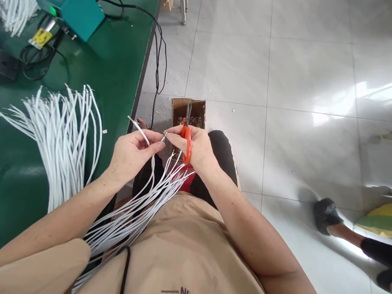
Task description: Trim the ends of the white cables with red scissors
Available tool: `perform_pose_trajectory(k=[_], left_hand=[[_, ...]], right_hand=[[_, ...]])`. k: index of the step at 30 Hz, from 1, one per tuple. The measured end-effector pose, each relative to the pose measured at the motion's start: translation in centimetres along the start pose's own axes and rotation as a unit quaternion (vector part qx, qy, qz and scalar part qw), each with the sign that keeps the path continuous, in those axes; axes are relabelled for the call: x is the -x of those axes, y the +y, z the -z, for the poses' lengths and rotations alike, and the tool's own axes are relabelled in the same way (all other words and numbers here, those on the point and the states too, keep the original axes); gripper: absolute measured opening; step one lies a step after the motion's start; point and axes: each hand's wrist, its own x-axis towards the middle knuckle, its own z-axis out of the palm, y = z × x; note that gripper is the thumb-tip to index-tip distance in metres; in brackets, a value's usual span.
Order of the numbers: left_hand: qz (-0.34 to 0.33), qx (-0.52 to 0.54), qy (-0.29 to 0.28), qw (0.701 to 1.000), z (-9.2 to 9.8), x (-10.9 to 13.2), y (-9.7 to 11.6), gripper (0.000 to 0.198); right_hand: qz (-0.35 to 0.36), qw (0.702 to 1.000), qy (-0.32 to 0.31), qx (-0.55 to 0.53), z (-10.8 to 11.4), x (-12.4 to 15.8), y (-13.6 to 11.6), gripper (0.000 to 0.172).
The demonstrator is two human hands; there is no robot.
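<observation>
Between the thumb and fingers of my left hand point(129, 154) is a white cable point(142, 131), its tip rising past the fingers. My right hand point(200, 149) keeps orange-handled scissors point(187, 148) in its palm, blades pointing away from me. Its thumb and forefinger pinch at the small end of a cable, meeting my left fingertips. Across my lap lies a loose bundle of white cables point(136, 219), their ends fanned out below my hands. Beneath the scissors, an open cardboard box point(203, 106) holds small scraps; my hands partly cover it.
On the green table point(124, 69) at left lie a large bundle of white cables point(59, 154) and a teal machine point(81, 11). A black cord point(158, 62) hangs over the table edge. Scraps dot the tiled floor point(232, 68). Another person's foot point(326, 216) is at right.
</observation>
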Motion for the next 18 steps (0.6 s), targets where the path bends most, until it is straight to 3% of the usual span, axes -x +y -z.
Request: perform_pose_trajectory(k=[3, 6, 9, 11, 14, 18], left_hand=[[-0.001, 0.032, -0.007, 0.999, -0.1, 0.0, 0.1, 0.024], [0.019, 0.156, -0.044, 0.987, -0.3, -0.2, 0.1, 0.026], [0.083, 0.286, -0.114, 0.948, -0.4, -0.3, 0.1, 0.034], [0.120, 0.337, -0.163, 0.919, -0.5, -0.3, 0.2, 0.044], [0.129, 0.340, -0.194, 0.911, -0.5, -0.1, 0.3, 0.058], [0.099, 0.230, -0.132, 0.959, -0.6, 0.0, 0.0, 0.051]], right_hand=[[-0.012, 0.999, 0.002, -0.039, -0.1, 0.2, 0.4, 0.008], [-0.013, 0.995, -0.009, -0.097, -0.4, 0.3, 0.9, 0.009], [-0.021, 0.985, -0.062, -0.158, -0.9, 0.2, 1.4, 0.013], [-0.022, 0.985, -0.066, -0.156, -1.0, -0.1, 1.7, 0.017], [-0.015, 0.998, 0.015, -0.052, -0.2, -0.8, 2.1, 0.021], [0.072, 0.984, 0.134, 0.097, 1.4, -1.3, 2.2, 0.025]])
